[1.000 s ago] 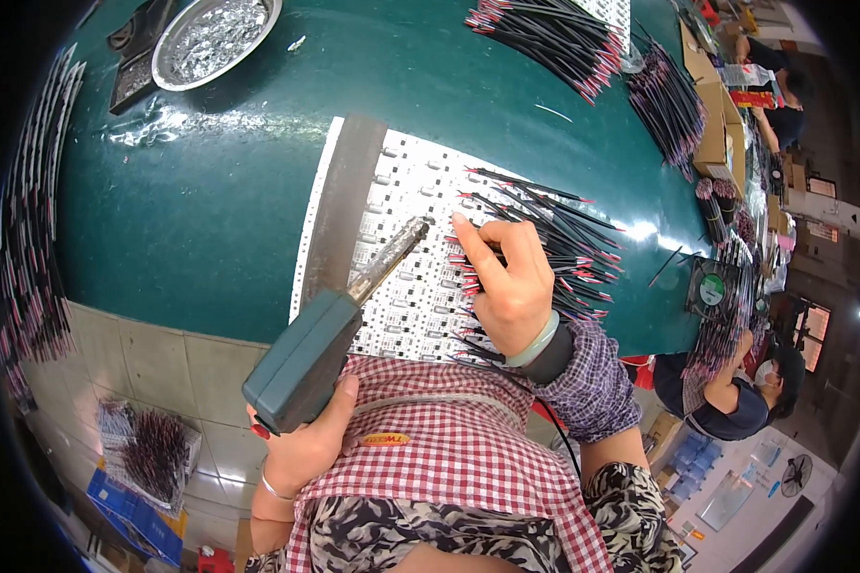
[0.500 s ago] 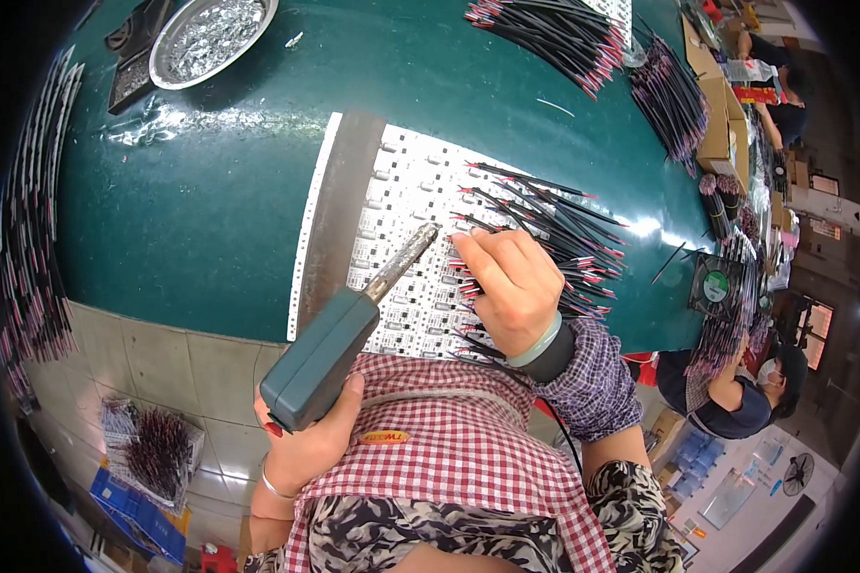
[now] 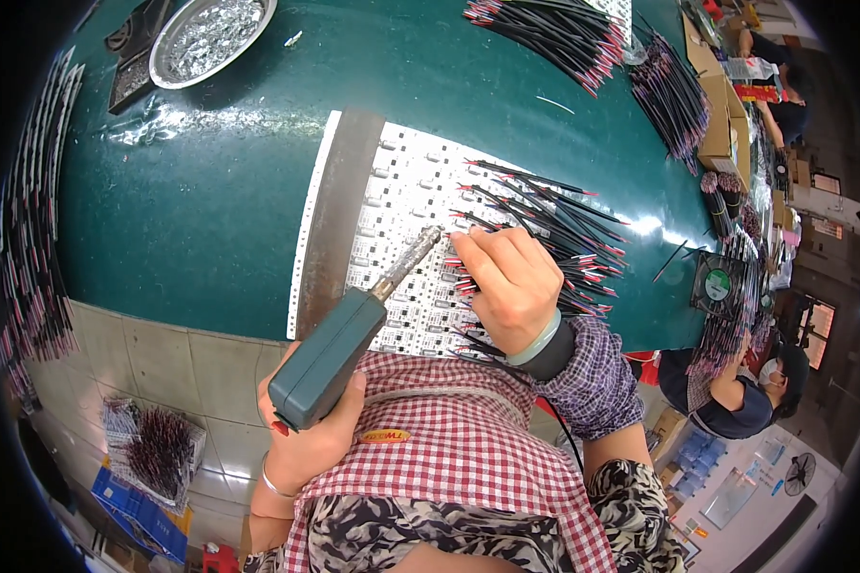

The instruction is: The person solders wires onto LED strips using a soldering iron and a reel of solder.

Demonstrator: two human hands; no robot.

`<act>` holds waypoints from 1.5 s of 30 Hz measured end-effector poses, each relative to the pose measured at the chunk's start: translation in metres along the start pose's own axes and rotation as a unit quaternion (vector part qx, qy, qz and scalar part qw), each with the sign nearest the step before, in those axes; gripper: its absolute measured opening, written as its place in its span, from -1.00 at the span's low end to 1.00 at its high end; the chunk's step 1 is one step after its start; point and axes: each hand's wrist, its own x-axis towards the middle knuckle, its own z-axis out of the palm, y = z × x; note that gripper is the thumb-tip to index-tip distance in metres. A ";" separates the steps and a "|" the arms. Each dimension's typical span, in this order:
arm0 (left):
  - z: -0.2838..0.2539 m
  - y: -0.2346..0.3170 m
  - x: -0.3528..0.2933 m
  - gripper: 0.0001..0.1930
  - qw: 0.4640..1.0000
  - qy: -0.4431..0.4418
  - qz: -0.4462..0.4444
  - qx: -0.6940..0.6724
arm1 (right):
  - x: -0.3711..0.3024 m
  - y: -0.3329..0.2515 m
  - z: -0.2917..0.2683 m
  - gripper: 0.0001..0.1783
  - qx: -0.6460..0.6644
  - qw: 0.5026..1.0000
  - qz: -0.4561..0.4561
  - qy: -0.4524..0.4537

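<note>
My left hand (image 3: 323,432) is wrapped round a dark green soldering gun (image 3: 327,358), whose metal tip reaches up and right to a white circuit board panel (image 3: 406,181). Small grey and black components stand in rows on that panel, and a dark metal bar (image 3: 342,191) lies along its left part. Just right of the tip, my right hand (image 3: 514,286) pinches a thin black wire with a red end against the board; the fingers hide most of it. Several short black wires (image 3: 569,215) with red ends lie across the panel's right side.
A metal bowl (image 3: 169,78) of silvery scraps stands at the far left. Wire bundles lie at the far right (image 3: 554,38) and by a cardboard box (image 3: 721,124). Long strips with wires (image 3: 33,220) hang over the left edge. A masked co-worker (image 3: 745,392) sits to the right.
The soldering gun has shifted slightly to the right and its tip still meets the board by my right fingertips. My right hand has barely moved.
</note>
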 end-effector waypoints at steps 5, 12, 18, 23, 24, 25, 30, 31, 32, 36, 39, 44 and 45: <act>0.000 -0.004 -0.003 -0.85 1.000 0.019 0.008 0.014 | 0.000 0.000 0.000 -0.44 -0.001 1.000 0.001 0.002; 0.002 -0.007 -0.003 -0.86 0.999 0.021 0.029 -0.007 | -0.001 0.003 0.002 -0.62 0.000 1.000 -0.012 0.013; 0.004 -0.012 -0.003 -0.85 0.999 0.021 0.048 0.002 | -0.003 0.004 0.003 -0.61 0.004 1.000 -0.008 0.013; 0.004 -0.004 0.000 -0.85 1.000 0.007 0.023 -0.015 | -0.002 0.003 0.002 -0.61 0.001 1.000 -0.008 0.013; 0.003 -0.002 0.001 -0.86 1.000 -0.005 0.017 -0.005 | -0.002 0.003 0.002 -0.61 0.000 1.000 -0.010 0.011; 0.002 -0.002 0.001 -0.86 1.000 -0.005 0.017 -0.005 | -0.001 0.003 0.002 -0.61 -0.002 1.000 -0.012 0.010; 0.003 -0.004 0.000 -0.86 1.000 -0.002 0.027 -0.008 | -0.001 0.003 0.002 -0.62 -0.002 1.000 -0.014 0.009; 0.004 -0.006 -0.001 -0.86 1.000 -0.002 0.027 -0.009 | 0.000 0.003 0.001 -0.62 -0.003 1.000 -0.012 0.008; 0.005 -0.008 -0.002 -0.86 0.999 0.007 0.035 -0.004 | 0.000 0.002 0.001 -0.62 -0.003 1.000 -0.012 0.008; 0.004 -0.008 -0.004 -0.85 1.000 0.018 0.018 -0.002 | -0.001 0.001 0.000 -0.43 0.014 1.000 0.006 0.002; 0.005 -0.011 -0.005 -0.85 0.999 0.022 0.043 -0.016 | -0.001 0.001 0.000 -0.43 0.017 1.000 0.006 0.005; 0.002 -0.004 -0.002 -0.88 0.999 0.007 0.044 0.010 | -0.001 0.001 0.001 -0.44 0.019 1.000 0.007 0.008; 0.002 -0.003 -0.002 -0.88 0.999 -0.001 0.037 0.019 | -0.002 0.001 0.001 -0.44 0.020 1.000 0.007 0.009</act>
